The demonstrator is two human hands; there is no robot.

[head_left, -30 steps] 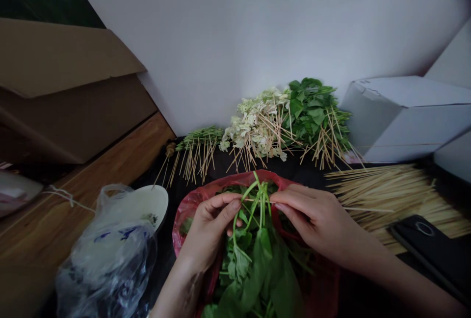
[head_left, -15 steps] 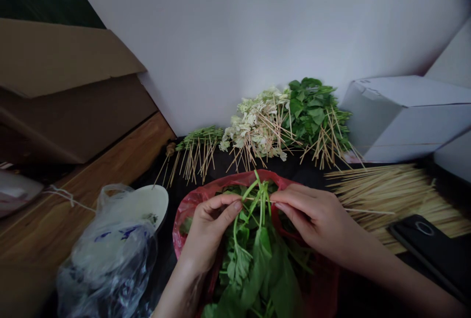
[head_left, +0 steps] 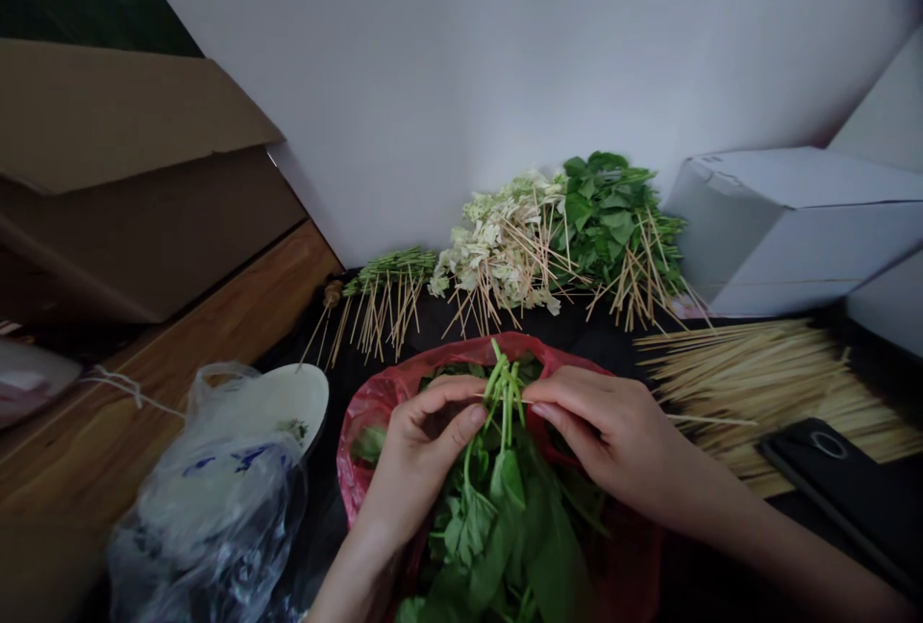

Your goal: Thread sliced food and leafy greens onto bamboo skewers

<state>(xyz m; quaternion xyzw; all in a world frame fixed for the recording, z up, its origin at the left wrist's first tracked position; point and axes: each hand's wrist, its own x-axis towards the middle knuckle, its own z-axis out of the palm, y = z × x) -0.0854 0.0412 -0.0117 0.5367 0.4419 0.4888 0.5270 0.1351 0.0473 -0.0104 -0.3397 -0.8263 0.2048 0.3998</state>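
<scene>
Leafy green stalks (head_left: 534, 536) hang leaves-down between my hands, their cut stems gathered at the top. My left hand (head_left: 422, 445) is closed at the left side of the stems, thumb and forefinger pinching them. From the right, my right hand (head_left: 624, 436) grips a thin bamboo skewer (head_left: 713, 421), whose tail sticks out behind the hand. The skewer's front end runs across the stems, seemingly through them; its tip is hidden near my left fingers. Below the hands lies an open red plastic bag (head_left: 367, 387) with more greens in it.
Along the wall lie skewered green stems (head_left: 396, 267), skewered pale leaves (head_left: 476, 258) and skewered greens (head_left: 612, 214). Loose skewers (head_left: 764, 373) and a black phone (head_left: 843, 488) are at right. A white bowl (head_left: 313, 392), clear plastic bag (head_left: 209, 508), cardboard box (head_left: 144, 229) and white box (head_left: 808, 238) stand around.
My left fingers have shifted slightly right, and the stems are bunched closer together. The skewer's tail has moved a little left with my right hand.
</scene>
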